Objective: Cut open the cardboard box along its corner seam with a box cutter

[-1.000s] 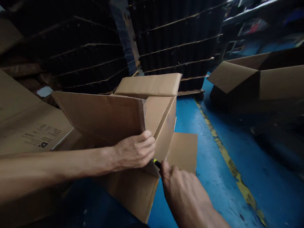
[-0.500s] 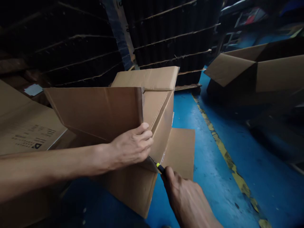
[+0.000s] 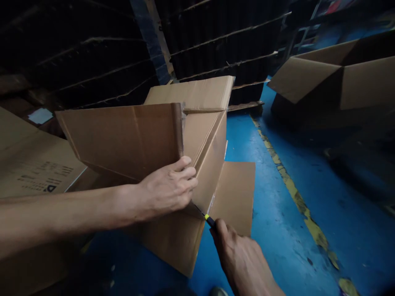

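Observation:
A partly opened cardboard box (image 3: 203, 176) stands in front of me with its flaps spread out. My left hand (image 3: 171, 185) is closed over the box's near edge, fingers curled by the corner of an upright flap (image 3: 123, 131); the fingertips are partly hidden. Wrapped in my right hand (image 3: 236, 250) is a utility knife (image 3: 210, 220) with a black handle and a yellow-green collar. Its thin dark blade points up and left, touching the box's lower edge just below my left hand. Another flap (image 3: 175, 242) hangs beneath both hands.
A large open cardboard box (image 3: 367, 86) stands at the right. Printed cardboard (image 3: 37, 160) lies at the left. Behind rise dark stacked panels (image 3: 216, 49) with pale edges. Worn yellow tape (image 3: 293, 193) crosses the blue floor (image 3: 277, 230).
The view has shifted slightly, so the box sits a little higher in the picture. Both hands keep their grips, and the knife tip stays at nearly the same spot on the box edge.

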{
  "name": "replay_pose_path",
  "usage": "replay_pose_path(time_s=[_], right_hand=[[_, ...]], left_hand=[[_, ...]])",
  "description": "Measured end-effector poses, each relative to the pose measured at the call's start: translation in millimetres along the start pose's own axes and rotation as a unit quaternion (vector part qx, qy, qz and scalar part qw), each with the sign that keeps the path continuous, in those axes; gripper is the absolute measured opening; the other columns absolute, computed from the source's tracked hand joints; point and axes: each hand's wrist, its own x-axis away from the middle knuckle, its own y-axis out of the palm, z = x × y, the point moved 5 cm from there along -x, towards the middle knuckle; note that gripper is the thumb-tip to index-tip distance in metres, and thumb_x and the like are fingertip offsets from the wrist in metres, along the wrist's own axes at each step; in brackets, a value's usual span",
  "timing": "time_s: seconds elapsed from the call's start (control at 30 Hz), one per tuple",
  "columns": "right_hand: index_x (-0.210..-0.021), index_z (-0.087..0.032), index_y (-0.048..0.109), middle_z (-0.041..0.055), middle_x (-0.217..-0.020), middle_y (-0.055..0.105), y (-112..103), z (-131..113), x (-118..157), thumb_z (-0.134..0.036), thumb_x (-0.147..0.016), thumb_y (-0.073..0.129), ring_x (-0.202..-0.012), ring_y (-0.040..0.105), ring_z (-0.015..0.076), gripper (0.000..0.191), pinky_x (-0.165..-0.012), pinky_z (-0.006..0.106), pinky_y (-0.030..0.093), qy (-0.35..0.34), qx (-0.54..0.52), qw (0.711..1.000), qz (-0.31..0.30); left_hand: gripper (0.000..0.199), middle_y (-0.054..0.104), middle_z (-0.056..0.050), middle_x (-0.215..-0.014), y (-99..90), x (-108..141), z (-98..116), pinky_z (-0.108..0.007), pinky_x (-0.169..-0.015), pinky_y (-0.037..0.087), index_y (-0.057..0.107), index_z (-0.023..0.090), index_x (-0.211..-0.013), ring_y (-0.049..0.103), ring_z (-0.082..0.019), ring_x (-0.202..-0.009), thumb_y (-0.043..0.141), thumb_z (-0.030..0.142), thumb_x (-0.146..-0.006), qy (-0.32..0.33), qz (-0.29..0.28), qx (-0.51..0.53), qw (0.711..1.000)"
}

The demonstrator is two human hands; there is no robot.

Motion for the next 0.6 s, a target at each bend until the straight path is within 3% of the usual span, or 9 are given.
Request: replay_pose_path(time_s=[0.23,0.37,0.43,0.53,0.6], right_hand=[[-0.100,-0.021,0.031,-0.0054,-0.070,0.054,19,-9,15,-0.003,-0.079,0.057,-0.052,0.061,0.0127,0.038,-0.061,0.029,-0.006,0.072,0.055,0.996,0.024],[-0.105,-0.022,0.034,-0.0048,-0.073,0.052,20,-20,12,-0.004,-0.082,0.052,-0.055,0.061,0.0159,0.034,-0.055,0.023,0.007,0.103,0.073,0.992,0.018],[-0.106,-0.022,0.038,-0.0030,-0.076,0.055,15,-24,2,-0.003,-0.085,0.045,-0.059,0.065,0.0168,0.030,-0.051,0.022,0.015,0.102,0.054,0.993,-0.032],[-0.113,-0.024,0.048,0.0008,-0.087,0.063,14,-26,-12,-0.002,-0.090,0.033,-0.068,0.070,0.0160,0.035,-0.050,0.022,0.016,0.102,0.000,0.982,-0.161],[-0.116,-0.024,0.050,0.0016,-0.092,0.065,18,-23,-10,-0.004,-0.092,0.032,-0.071,0.071,0.0157,0.037,-0.050,0.021,0.018,0.113,-0.018,0.974,-0.197]], left_hand=[[0.018,0.052,-0.003,-0.080,10.0,1,-1,-0.046,-0.101,0.032,0.070,0.020,-0.073,0.046,-0.024,-0.086,0.085,0.029,-0.077,0.014,-0.017,0.004,1.000],[0.017,0.051,-0.002,-0.079,18.0,3,-2,-0.048,-0.106,0.030,0.068,0.020,-0.074,0.044,-0.022,-0.086,0.083,0.028,-0.079,0.025,-0.023,0.037,0.999],[0.015,0.051,-0.002,-0.081,20.9,4,-2,-0.048,-0.106,0.029,0.068,0.020,-0.074,0.043,-0.020,-0.086,0.082,0.025,-0.079,0.027,-0.031,0.046,0.998],[0.017,0.052,-0.002,-0.081,20.1,4,-3,-0.049,-0.107,0.029,0.067,0.020,-0.073,0.044,-0.020,-0.085,0.081,0.028,-0.080,0.031,-0.028,0.069,0.997],[0.019,0.053,-0.002,-0.081,18.1,3,-3,-0.049,-0.107,0.029,0.066,0.020,-0.072,0.044,-0.020,-0.084,0.080,0.030,-0.081,0.034,-0.023,0.082,0.996]])
